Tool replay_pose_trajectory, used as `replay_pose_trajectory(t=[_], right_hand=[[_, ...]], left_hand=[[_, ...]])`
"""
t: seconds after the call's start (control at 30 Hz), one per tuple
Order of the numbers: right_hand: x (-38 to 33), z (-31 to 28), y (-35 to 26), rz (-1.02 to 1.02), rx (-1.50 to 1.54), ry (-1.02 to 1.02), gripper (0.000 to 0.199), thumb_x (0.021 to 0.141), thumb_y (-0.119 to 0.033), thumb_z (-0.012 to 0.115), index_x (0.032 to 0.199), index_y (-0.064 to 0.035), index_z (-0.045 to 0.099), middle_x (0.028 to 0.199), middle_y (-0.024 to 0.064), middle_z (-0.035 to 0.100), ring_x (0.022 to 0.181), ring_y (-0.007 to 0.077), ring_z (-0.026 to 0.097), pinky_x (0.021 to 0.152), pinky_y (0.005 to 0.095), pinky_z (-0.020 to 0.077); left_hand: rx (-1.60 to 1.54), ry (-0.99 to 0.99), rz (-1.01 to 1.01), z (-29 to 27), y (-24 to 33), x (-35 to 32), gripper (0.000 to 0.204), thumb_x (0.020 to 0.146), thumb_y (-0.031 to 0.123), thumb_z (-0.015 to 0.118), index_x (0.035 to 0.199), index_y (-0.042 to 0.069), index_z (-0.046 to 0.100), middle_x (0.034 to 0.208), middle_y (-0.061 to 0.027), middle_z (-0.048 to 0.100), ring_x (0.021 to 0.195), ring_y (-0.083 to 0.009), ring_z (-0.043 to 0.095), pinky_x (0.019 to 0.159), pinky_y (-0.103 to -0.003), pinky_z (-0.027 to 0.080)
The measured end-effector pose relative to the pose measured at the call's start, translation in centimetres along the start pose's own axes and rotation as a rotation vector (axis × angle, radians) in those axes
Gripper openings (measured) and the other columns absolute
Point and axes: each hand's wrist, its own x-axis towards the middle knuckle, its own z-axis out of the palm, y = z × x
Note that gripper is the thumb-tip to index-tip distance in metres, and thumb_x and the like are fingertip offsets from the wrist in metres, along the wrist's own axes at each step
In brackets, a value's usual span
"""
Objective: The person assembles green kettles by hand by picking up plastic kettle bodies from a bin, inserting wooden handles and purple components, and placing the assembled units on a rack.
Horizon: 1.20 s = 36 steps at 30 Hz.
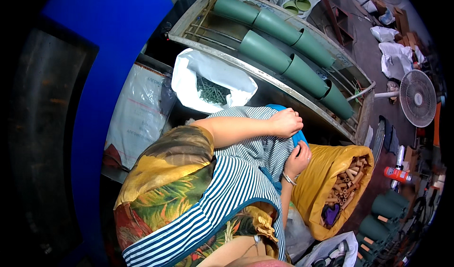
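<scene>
My left hand (287, 122) is over my lap, its fingers curled together in a pinch. Whatever it may hold is hidden or too small to make out. Just below it, my right hand (298, 159), with a bracelet at the wrist, also has bent, closed fingers; their contents cannot be made out. Between the hands a strip of bright blue material (299, 137) shows at the edge of my striped apron (246, 172). Close to my right hand stands a yellow sack (309, 191) filled with short brown tubes (347, 184) and something purple.
Beyond my lap, a long metal-framed trough (302, 103) holds rows of green tapered tubes (265, 49). A white bag (189, 89) of thin dark green pieces (212, 93) stands before it. At right are a fan (417, 99), a red can (397, 174) and green cups (373, 229).
</scene>
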Motion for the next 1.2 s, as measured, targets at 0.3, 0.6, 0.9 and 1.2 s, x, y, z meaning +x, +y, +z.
replay_pose_trajectory(t=[0.3,0.6,0.9,1.2], right_hand=[[-1.1,-1.4,-1.0,-0.026,-0.034,-0.038,0.019,0.091,-0.009,0.057,0.107,0.0002,0.064,0.115,0.0162,0.067,0.108,0.0351,0.058,0.098,0.0447,0.0418],[0.2,0.7,-0.6,-0.084,0.018,-0.08,0.022,0.095,-0.014,0.055,0.109,0.0,0.064,0.114,0.0153,0.067,0.108,0.0347,0.058,0.099,0.0449,0.0406],[-0.5,-0.2,0.0,-0.076,-0.06,-0.073,0.019,0.094,-0.013,0.055,0.105,0.0,0.064,0.112,0.0148,0.067,0.105,0.0348,0.058,0.096,0.0445,0.0427],[-1.6,-1.7,0.0,-0.052,-0.103,-0.059,0.021,0.097,-0.013,0.054,0.109,0.001,0.065,0.114,0.0147,0.067,0.105,0.0342,0.059,0.096,0.045,0.0435]], left_hand=[[-0.002,0.035,0.006,-0.2,0.7,-0.5,0.012,0.081,0.025,0.065,0.076,0.014,0.065,0.078,-0.0013,0.061,0.084,-0.0223,0.061,0.077,-0.037,0.045],[-0.001,0.093,-0.067,-0.9,-0.3,-1.2,0.013,0.083,0.026,0.064,0.077,0.015,0.067,0.079,0.0001,0.062,0.085,-0.0215,0.061,0.078,-0.037,0.045],[-0.01,0.06,-0.035,0.7,0.3,-1.0,0.014,0.084,0.025,0.061,0.078,0.014,0.067,0.077,0.0003,0.062,0.084,-0.0212,0.062,0.079,-0.037,0.045],[-0.029,0.025,0.017,1.6,1.0,-0.9,0.013,0.077,0.026,0.066,0.078,0.012,0.068,0.081,-0.0006,0.065,0.086,-0.0224,0.063,0.082,-0.038,0.046]])
